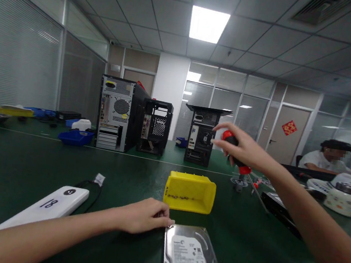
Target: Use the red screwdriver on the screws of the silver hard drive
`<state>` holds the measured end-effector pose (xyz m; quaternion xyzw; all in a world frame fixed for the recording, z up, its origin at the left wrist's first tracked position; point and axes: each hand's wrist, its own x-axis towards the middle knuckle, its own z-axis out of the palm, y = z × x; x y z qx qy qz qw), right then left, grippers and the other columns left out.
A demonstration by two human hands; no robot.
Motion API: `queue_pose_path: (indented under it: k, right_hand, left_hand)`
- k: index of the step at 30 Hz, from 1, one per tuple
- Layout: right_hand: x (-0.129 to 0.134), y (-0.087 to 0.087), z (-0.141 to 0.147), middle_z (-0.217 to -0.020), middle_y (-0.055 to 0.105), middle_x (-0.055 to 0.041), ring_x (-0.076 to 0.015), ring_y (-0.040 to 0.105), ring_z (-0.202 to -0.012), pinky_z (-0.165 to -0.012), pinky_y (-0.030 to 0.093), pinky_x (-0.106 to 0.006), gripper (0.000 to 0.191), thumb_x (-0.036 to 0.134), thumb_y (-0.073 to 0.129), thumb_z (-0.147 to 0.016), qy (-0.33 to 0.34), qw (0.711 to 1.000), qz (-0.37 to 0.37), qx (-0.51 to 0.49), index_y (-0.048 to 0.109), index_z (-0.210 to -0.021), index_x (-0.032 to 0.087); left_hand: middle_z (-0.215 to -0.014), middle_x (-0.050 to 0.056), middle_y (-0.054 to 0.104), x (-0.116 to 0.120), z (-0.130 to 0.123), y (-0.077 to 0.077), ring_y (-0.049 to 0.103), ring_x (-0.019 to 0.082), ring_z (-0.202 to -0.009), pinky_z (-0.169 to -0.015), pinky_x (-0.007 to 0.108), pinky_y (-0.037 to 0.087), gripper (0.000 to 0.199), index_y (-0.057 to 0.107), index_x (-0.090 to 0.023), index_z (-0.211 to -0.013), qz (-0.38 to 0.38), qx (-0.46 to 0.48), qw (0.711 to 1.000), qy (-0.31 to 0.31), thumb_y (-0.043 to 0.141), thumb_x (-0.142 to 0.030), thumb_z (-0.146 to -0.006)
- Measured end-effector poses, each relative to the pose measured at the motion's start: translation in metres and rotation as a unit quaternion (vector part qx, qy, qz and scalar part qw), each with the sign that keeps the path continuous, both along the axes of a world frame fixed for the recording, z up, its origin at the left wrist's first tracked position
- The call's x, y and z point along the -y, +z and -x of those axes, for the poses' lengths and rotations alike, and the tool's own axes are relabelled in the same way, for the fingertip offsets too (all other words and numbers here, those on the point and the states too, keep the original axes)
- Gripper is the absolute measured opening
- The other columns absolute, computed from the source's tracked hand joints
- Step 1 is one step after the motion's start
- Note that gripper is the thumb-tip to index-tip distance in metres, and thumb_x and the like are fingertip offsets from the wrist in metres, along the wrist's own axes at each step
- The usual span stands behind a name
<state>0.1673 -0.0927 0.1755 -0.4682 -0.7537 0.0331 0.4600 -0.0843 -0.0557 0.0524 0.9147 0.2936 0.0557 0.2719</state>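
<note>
A silver hard drive (191, 261) with a white label lies on the green table at the bottom centre. My left hand (146, 217) has its fingers curled at the drive's upper left corner, thumb on the edge; whatever is between the fingers is hidden. Raised to the right, my right hand (237, 147) holds a red and black tool (239, 163) against the palm, with thumb and index finger apart. Just beyond the drive, a yellow bin (191, 182) rests on its side with several small screws inside.
Computer cases (120, 114) stand across the back, with a blue tray (76, 136) to their left. A white power bank (48, 207) with a cable lies at left. At right are a dark panel (282, 213), a jar (341, 199) and a seated person (330, 157).
</note>
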Motion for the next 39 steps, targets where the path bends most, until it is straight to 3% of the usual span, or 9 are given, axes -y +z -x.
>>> queue_pose_path:
  k: [6, 8, 12, 16, 20, 24, 31, 35, 39]
  right_hand:
    - [-0.008, -0.068, -0.019, -0.071, 0.057, -0.0039, -0.0091, 0.053, -0.040, -0.030, 0.038, -0.018, 0.023, 0.037, 0.050, -0.083, -0.078, 0.958, 0.224, 0.163, 0.058, -0.077, 0.015]
    - [-0.009, -0.081, -0.026, -0.068, 0.057, -0.0047, -0.0105, 0.055, -0.048, -0.039, 0.043, -0.019, 0.033, 0.036, 0.037, -0.089, -0.091, 0.952, 0.227, 0.183, 0.055, -0.073, 0.014]
    - [-0.002, -0.082, -0.034, -0.056, 0.053, -0.0008, -0.0106, 0.050, -0.041, -0.037, 0.042, -0.021, 0.038, 0.047, 0.032, -0.089, -0.125, 0.945, 0.256, 0.159, 0.053, -0.080, 0.016]
    - [0.014, -0.058, -0.022, -0.049, 0.047, 0.0044, -0.0086, 0.045, -0.036, -0.033, 0.039, -0.019, 0.035, 0.052, 0.049, -0.080, -0.062, 0.950, 0.302, 0.045, 0.049, -0.083, 0.018]
    - [0.023, -0.027, 0.008, -0.049, 0.049, 0.0063, -0.0081, 0.046, -0.037, -0.037, 0.040, -0.019, 0.030, 0.038, 0.062, -0.075, -0.002, 0.977, 0.157, -0.145, 0.047, -0.094, 0.020]
    - [0.008, -0.014, 0.050, -0.050, 0.045, 0.0077, -0.0070, 0.043, -0.038, -0.034, 0.036, -0.017, 0.026, 0.028, 0.063, -0.074, 0.104, 0.952, 0.020, -0.286, 0.047, -0.094, 0.022]
    - [-0.033, -0.036, 0.108, -0.057, 0.043, 0.0073, -0.0058, 0.042, -0.037, -0.030, 0.035, -0.018, 0.017, 0.023, 0.057, -0.080, 0.216, 0.927, -0.083, -0.294, 0.046, -0.092, 0.024]
    - [-0.036, -0.048, 0.113, -0.055, 0.043, 0.0080, -0.0056, 0.041, -0.036, -0.030, 0.035, -0.018, 0.014, 0.021, 0.053, -0.083, 0.224, 0.921, -0.099, -0.304, 0.045, -0.094, 0.025]
    - [-0.032, -0.049, 0.108, -0.056, 0.045, 0.0087, -0.0048, 0.041, -0.035, -0.030, 0.035, -0.017, 0.015, 0.020, 0.054, -0.083, 0.228, 0.917, -0.088, -0.314, 0.045, -0.094, 0.024]
  left_hand:
    - [-0.096, 0.009, 0.063, 0.003, -0.001, 0.002, 0.058, 0.022, -0.086, -0.069, 0.027, 0.042, 0.035, 0.062, -0.014, -0.096, -0.031, -0.016, 0.999, -0.002, 0.041, -0.042, -0.090]
    - [-0.096, 0.009, 0.063, 0.003, -0.001, 0.001, 0.058, 0.022, -0.086, -0.069, 0.027, 0.042, 0.036, 0.062, -0.015, -0.096, -0.040, -0.017, 0.999, -0.009, 0.040, -0.042, -0.090]
    - [-0.099, 0.009, 0.062, 0.002, 0.000, 0.000, 0.057, 0.021, -0.088, -0.072, 0.027, 0.042, 0.036, 0.061, -0.015, -0.098, -0.034, -0.020, 0.999, -0.008, 0.039, -0.043, -0.091]
    - [-0.100, 0.008, 0.061, -0.003, 0.001, -0.002, 0.056, 0.021, -0.090, -0.075, 0.028, 0.042, 0.039, 0.060, -0.015, -0.099, -0.018, -0.013, 0.999, -0.031, 0.034, -0.044, -0.092]
    - [-0.092, 0.006, 0.061, -0.010, 0.001, -0.005, 0.056, 0.019, -0.086, -0.076, 0.027, 0.041, 0.043, 0.060, -0.015, -0.097, -0.005, -0.005, 0.999, -0.051, 0.028, -0.043, -0.095]
    - [-0.087, 0.003, 0.060, -0.020, 0.003, -0.006, 0.056, 0.016, -0.081, -0.073, 0.025, 0.042, 0.035, 0.060, -0.016, -0.096, 0.013, 0.012, 0.996, -0.088, 0.033, -0.039, -0.095]
    - [-0.098, 0.005, 0.060, -0.033, 0.012, -0.003, 0.058, 0.015, -0.080, -0.063, 0.022, 0.048, 0.025, 0.057, -0.018, -0.108, 0.117, 0.044, 0.982, -0.144, 0.047, -0.033, -0.091]
    - [-0.094, 0.006, 0.064, -0.035, 0.012, -0.007, 0.061, 0.015, -0.079, -0.064, 0.022, 0.050, 0.022, 0.061, -0.017, -0.103, 0.132, 0.069, 0.977, -0.151, 0.051, -0.030, -0.089]
    - [-0.089, 0.006, 0.069, -0.036, 0.011, -0.009, 0.064, 0.015, -0.077, -0.067, 0.022, 0.050, 0.020, 0.067, -0.015, -0.097, 0.077, 0.087, 0.982, -0.148, 0.058, -0.027, -0.085]
